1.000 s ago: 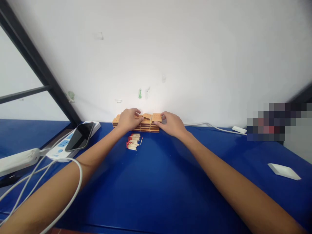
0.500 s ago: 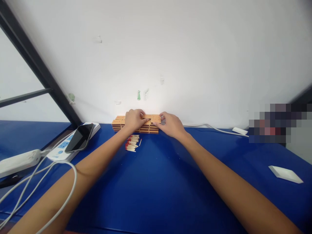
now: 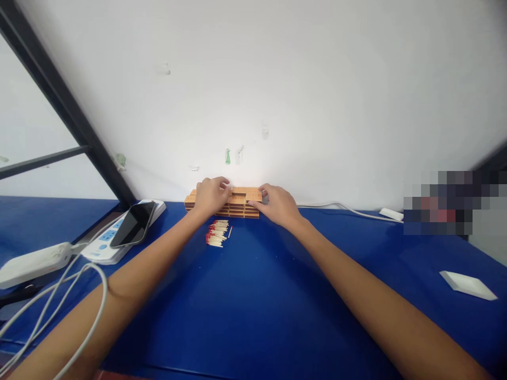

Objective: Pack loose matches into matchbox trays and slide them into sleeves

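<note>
Head view, only feed. From where I'm standing: matchbox stack (image 3: pixel 236 212) is sitting at the back of the blue counter (image 3: pixel 253 306), up near the white wall (image 3: pixel 317 95), several layers high.

Right grip (image 3: pixel 279 205) is pinching the top right matchbox (image 3: pixel 254 195), nearly closed, thumb on the near side, forefinger at the far right corner. Box is lying flat on the layer below.

Left grip (image 3: pixel 213 195) is resting at the top of the stack, left of the middle, fingers curling, thumb low. Can't tell how far it's closing or whether it's holding a box; the hand is hiding that. Between the two, the front top row is showing a gap, lower boxes visible in it.

Match pile (image 3: pixel 216 234) is lying in front of the stack, red heads mostly pointing left. Single match (image 3: pixel 230 231) is lying just right of it, apart from the pile.

Left side: phone (image 3: pixel 133 224) is lying tilted on the power strip (image 3: pixel 105 250); white cable (image 3: pixel 103 295) is looping by the left forearm. Right side: white wedge (image 3: pixel 468 285) is lying on the counter, well apart from the stack.
</note>
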The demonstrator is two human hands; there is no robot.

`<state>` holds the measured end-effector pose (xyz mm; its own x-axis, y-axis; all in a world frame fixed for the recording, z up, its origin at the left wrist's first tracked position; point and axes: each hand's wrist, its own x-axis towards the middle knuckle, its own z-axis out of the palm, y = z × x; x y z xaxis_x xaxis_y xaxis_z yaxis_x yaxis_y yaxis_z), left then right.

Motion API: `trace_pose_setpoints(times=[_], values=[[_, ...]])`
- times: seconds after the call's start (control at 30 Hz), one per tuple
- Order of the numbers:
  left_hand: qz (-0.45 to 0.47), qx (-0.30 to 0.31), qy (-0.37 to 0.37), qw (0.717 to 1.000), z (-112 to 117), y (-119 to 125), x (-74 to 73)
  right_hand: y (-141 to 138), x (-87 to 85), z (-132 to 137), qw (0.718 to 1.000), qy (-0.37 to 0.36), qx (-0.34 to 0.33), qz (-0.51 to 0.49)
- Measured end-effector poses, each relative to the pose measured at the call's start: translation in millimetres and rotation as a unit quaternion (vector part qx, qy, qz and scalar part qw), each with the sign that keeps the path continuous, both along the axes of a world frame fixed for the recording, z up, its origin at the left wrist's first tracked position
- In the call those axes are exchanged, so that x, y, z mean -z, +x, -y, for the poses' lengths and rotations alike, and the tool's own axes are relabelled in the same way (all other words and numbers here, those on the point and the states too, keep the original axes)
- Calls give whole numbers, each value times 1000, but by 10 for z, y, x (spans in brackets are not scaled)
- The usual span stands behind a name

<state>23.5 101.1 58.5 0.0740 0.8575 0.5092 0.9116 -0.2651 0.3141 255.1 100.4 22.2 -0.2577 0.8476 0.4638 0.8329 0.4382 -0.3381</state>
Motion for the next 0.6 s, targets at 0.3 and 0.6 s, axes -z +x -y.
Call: trace_pose_setpoints(times=[0.3, 0.6], values=[[-47, 290, 158, 943, 990, -66, 299, 361, -404, 30, 997, 33, 39, -55], [-23, 332, 150, 931, 1057, -300, 650, 2718, -279, 675, 953, -158, 238, 102]])
